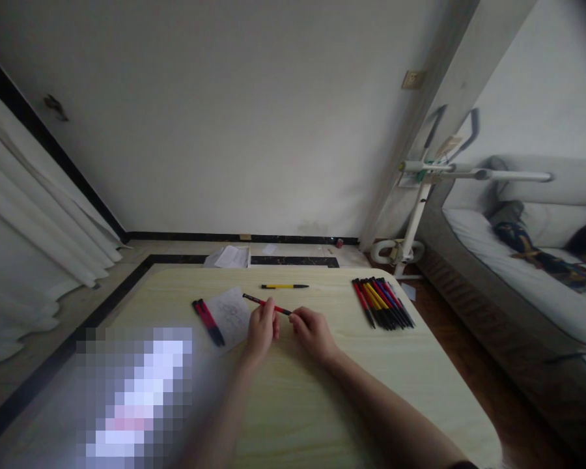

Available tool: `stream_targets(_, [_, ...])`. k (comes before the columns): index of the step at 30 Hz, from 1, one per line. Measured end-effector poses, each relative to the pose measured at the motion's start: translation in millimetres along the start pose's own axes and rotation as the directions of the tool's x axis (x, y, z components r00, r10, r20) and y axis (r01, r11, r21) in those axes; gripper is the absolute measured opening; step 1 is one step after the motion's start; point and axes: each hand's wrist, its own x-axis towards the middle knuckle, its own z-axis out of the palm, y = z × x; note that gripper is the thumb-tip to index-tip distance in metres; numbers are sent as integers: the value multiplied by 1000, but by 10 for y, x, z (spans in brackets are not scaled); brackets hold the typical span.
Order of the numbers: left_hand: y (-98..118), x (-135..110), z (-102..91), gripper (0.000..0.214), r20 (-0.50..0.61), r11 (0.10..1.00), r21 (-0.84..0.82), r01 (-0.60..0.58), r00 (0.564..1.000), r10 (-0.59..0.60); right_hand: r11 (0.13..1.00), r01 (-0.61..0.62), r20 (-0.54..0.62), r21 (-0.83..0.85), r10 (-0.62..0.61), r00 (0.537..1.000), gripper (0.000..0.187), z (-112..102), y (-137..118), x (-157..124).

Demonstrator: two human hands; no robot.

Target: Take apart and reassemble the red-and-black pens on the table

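Both my hands hold one red pen (258, 301) just above the pale wooden table (322, 404). My left hand (261, 332) is closed round its middle. My right hand (312, 332) pinches its dark right end. A small sheet of paper with a faint sketch (230, 314) lies just left of my left hand. Two red and black pens (208, 321) rest on the paper's left edge. A yellow pen (284, 286) lies alone farther back.
A row of several red, yellow, blue and black pens (381, 302) lies at the table's right. A blurred patch (137, 397) covers the near left. Beyond the table are papers on the floor (229, 256), a white stand (415, 215) and a sofa (517, 260).
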Motion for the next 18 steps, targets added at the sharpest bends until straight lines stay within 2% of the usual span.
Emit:
stream_targets(5, [22,4,-12,44,-37,996,-73,45,998,-48,999,-30,-15,24,30,999,27,8,4,11])
stream_targets(9, [30,3,-25,43,-63,992,-101,72,995,-79,998,-45,27,34,44,999,32,-3,-12,8])
stream_targets(13, [5,4,-16,45,-37,997,-70,44,998,-47,991,-78,50,112,73,996,42,-24,-21,7])
stream_targets(18, [-31,10,3,44,-36,994,-79,81,996,-84,996,-53,30,66,51,998,43,-33,-5,10])
